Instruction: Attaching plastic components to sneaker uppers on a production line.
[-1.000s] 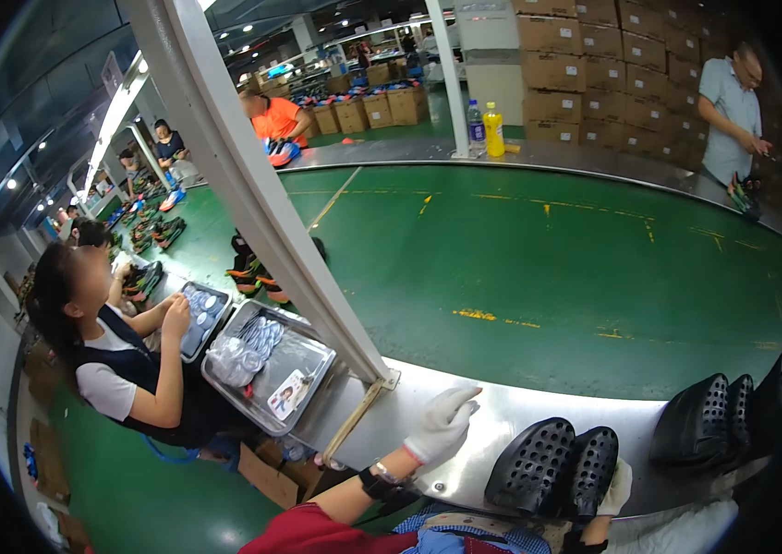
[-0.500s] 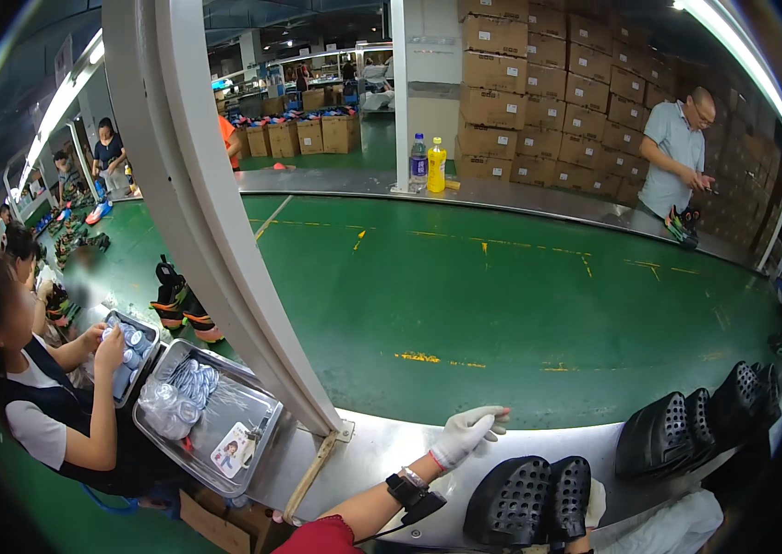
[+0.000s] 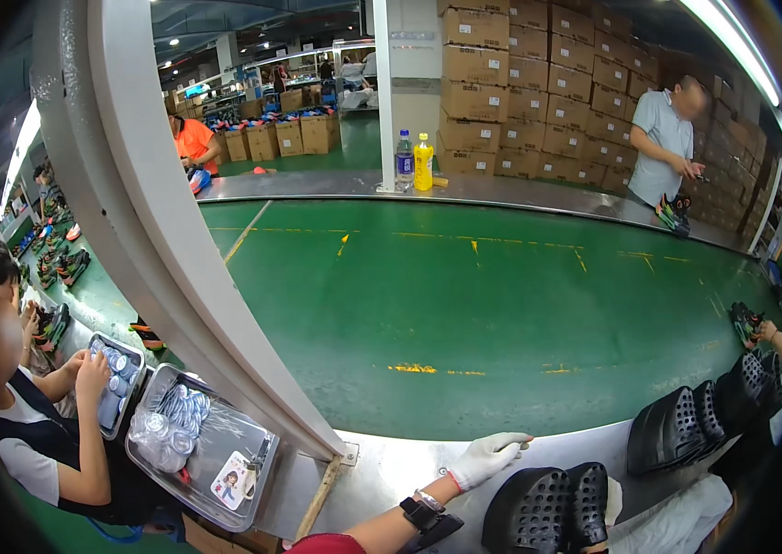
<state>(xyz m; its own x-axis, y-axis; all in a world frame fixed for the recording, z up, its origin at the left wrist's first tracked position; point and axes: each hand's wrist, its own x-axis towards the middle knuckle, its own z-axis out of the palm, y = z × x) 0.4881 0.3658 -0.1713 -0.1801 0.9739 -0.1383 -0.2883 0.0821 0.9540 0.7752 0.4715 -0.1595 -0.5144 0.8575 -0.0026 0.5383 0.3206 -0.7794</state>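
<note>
My left hand (image 3: 488, 462), in a white glove, reaches out over the near metal ledge (image 3: 381, 462). Its fingers stretch to the right with nothing in them; a dark watch (image 3: 420, 513) is on the wrist. Just right of it stand two black clog-like pieces full of round holes (image 3: 539, 512), side by side and upright. A bit of white glove (image 3: 612, 501) shows behind their right side, apparently my right hand; its fingers are hidden, so I cannot see its grip. More black perforated clogs (image 3: 672, 429) stand further right on the ledge.
A green conveyor belt (image 3: 465, 305) runs beyond the ledge. A white post (image 3: 224, 314) rises at left, beside a metal tray (image 3: 215, 434) of bagged pieces. A co-worker (image 3: 49, 415) sits left; another (image 3: 663, 138) stands across. A co-worker's hand (image 3: 768, 331) holds a shoe at far right.
The view has turned slightly, shifting the post left. My left hand remains stretched out near the black clogs. At far right, a co-worker's hand with a colourful shoe has come into view.
</note>
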